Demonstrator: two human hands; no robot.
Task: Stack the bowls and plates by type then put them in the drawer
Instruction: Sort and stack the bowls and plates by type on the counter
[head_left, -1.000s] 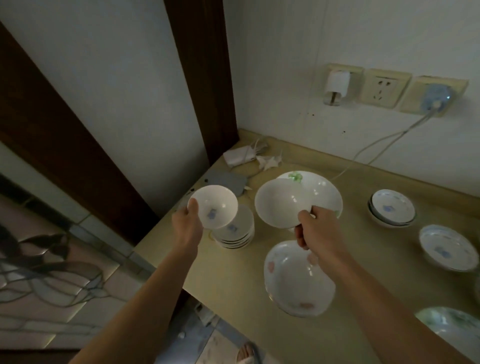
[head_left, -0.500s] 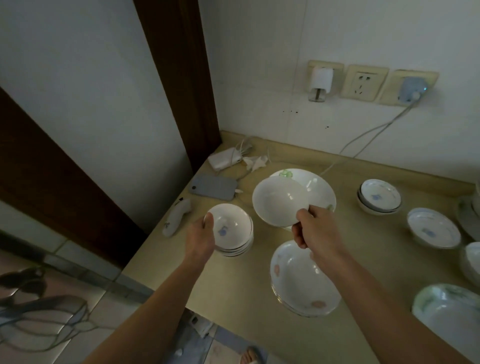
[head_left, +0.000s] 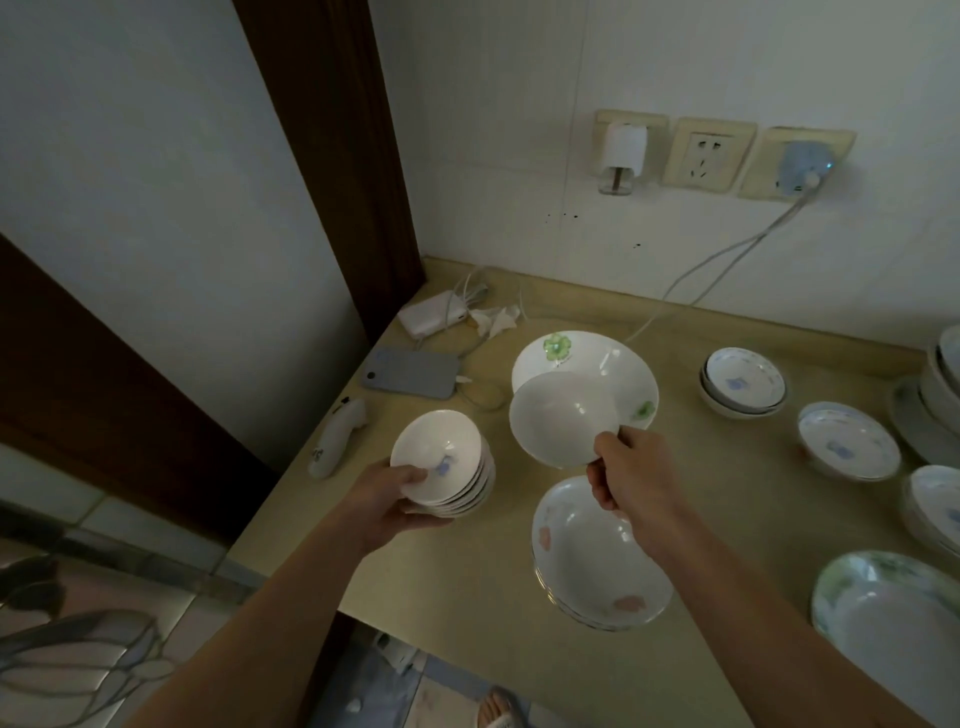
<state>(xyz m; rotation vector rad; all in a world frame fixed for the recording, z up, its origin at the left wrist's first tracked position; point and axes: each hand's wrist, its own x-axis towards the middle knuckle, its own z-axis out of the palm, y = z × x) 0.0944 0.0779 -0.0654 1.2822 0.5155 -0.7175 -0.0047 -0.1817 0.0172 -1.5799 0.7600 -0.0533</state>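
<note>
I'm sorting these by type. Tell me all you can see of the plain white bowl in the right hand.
The plain white bowl looks like glazed ceramic, with no pattern showing. The right hand pinches its near rim, holding it tilted above the counter, partly in front of the green-flowered bowl. It looks empty.

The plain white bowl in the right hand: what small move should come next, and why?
Probably lower the plain white bowl into the green-flower bowl just behind it. The right hand pinches its rim in the air, and the left hand already holds the stack of small bowls.
</note>
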